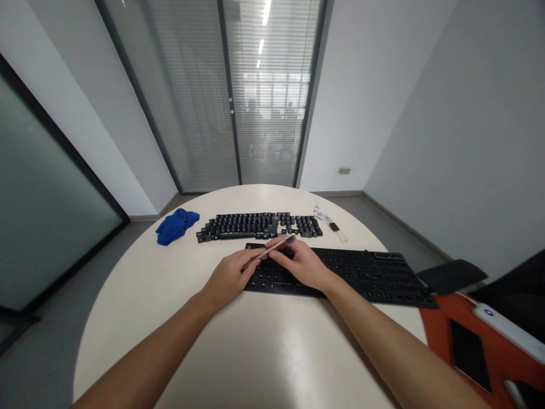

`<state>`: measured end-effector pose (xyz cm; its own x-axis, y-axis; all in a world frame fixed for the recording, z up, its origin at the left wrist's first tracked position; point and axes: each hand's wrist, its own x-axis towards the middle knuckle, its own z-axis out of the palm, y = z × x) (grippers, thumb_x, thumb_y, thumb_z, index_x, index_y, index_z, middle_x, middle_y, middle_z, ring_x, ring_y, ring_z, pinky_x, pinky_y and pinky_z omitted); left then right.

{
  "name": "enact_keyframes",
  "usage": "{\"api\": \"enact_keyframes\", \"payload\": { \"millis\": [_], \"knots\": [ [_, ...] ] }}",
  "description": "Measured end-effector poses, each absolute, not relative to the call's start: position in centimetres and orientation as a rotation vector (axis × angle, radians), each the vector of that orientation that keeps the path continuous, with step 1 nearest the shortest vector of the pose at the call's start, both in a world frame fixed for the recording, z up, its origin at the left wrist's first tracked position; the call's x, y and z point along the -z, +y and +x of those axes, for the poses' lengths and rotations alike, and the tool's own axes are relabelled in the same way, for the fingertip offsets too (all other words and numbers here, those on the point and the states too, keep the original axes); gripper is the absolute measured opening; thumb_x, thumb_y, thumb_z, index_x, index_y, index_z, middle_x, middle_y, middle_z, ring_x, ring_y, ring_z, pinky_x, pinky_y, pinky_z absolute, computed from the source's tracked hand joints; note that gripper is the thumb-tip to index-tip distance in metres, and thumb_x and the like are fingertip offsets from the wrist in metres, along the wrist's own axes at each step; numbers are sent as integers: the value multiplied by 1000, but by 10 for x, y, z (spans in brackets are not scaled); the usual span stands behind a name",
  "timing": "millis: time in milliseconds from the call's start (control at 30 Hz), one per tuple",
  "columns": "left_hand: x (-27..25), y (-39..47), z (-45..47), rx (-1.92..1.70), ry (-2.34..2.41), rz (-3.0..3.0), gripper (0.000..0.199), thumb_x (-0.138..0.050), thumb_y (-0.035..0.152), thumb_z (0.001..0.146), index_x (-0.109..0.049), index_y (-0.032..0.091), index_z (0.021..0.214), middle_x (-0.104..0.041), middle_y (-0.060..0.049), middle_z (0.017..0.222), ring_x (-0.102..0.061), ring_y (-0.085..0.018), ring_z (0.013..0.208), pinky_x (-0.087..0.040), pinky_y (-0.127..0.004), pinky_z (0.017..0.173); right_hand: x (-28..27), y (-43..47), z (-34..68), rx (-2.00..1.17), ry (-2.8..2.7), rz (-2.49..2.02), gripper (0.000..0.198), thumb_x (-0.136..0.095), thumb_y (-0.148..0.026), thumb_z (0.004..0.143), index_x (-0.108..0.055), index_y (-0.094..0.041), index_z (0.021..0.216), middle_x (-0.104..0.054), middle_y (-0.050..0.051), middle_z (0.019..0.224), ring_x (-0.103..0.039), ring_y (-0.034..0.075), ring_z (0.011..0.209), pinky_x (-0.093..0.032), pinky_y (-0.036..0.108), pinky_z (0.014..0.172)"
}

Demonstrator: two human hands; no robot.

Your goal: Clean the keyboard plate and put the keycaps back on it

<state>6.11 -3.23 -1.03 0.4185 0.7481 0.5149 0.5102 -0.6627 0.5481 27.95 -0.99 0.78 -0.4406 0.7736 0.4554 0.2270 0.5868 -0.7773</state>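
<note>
My left hand (230, 275) is closed on the thin handle of a small brush (276, 246). The brush slants up to the right, and its dark bristles lie at the fingers of my right hand (303, 264). That hand is curled over the left part of a black keyboard (361, 275) without its keycaps, with thumb and forefinger drawn close together. Whatever these fingers grip is hidden or too small to make out. Behind the keyboard, removed black keycaps (242, 222) are laid out in rows.
On the round white table (179, 307), a crumpled blue cloth (175, 225) lies at left. A wire tool with a black handle (334, 226) is at back right. The keyboard's right end overhangs the table edge, near an orange surface with a phone (469, 353) and a white power strip (508, 329).
</note>
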Motion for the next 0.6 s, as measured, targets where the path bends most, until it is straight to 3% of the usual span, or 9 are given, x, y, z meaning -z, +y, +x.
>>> {"api": "enact_keyframes", "payload": {
  "millis": [67,133,233,300,400,500,600],
  "knots": [
    [10,-35,65,-1083,1120,2344,26,-50,27,101,-65,20,121,-73,-8,116,-70,-22,103,-55,-38,95,-7,-12,274,-872,-1928,-800,30,-59,-48,96,-70,-20,98,-73,6,96,-67,20,92,-52,36,89],
    [12,-37,67,-1052,1139,2353,34,-51,29,100,-58,21,132,-68,-9,128,-65,-24,115,-52,-42,102,-8,-10,272,-905,-1866,-805,34,-55,-51,97,-69,-20,95,-72,5,92,-67,20,91,-52,35,88],
    [18,-36,67,-881,1110,2484,59,-58,34,96,-39,20,150,-49,-12,151,-43,-29,141,-37,-50,118,-11,-1,284,-860,-1672,-847,37,-49,-51,100,-65,-19,108,-72,5,92,-67,19,92,-51,34,90],
    [23,-35,65,-706,1101,2568,69,-59,39,95,-32,18,155,-37,-14,159,-30,-31,149,-29,-52,122,-13,10,303,-747,-1579,-936,42,-46,-51,101,-61,-17,120,-70,4,88,-65,18,83,-52,32,83],
    [28,-34,63,-524,1135,2625,64,-54,44,98,-35,19,154,-29,-13,163,-24,-30,152,-24,-54,123,-13,30,344,-488,-1438,-1190,51,-37,-53,101,-60,-15,126,-65,3,77,-58,17,63,-50,31,65],
    [26,-35,63,-477,1175,2653,57,-54,40,97,-42,21,150,-31,-11,163,-27,-30,151,-24,-52,123,-7,47,385,-153,-1439,-1525,44,-37,-41,98,-66,-12,114,-69,11,86,-64,25,79,-49,35,75],
    [22,-37,63,-487,1200,2667,56,-57,36,94,-46,20,147,-37,-11,160,-32,-29,148,-27,-50,122,1,56,414,-90,-1384,-1823,46,-42,-27,92,-54,-8,132,-73,17,102,-67,30,95,-49,38,85]
  ]
}}
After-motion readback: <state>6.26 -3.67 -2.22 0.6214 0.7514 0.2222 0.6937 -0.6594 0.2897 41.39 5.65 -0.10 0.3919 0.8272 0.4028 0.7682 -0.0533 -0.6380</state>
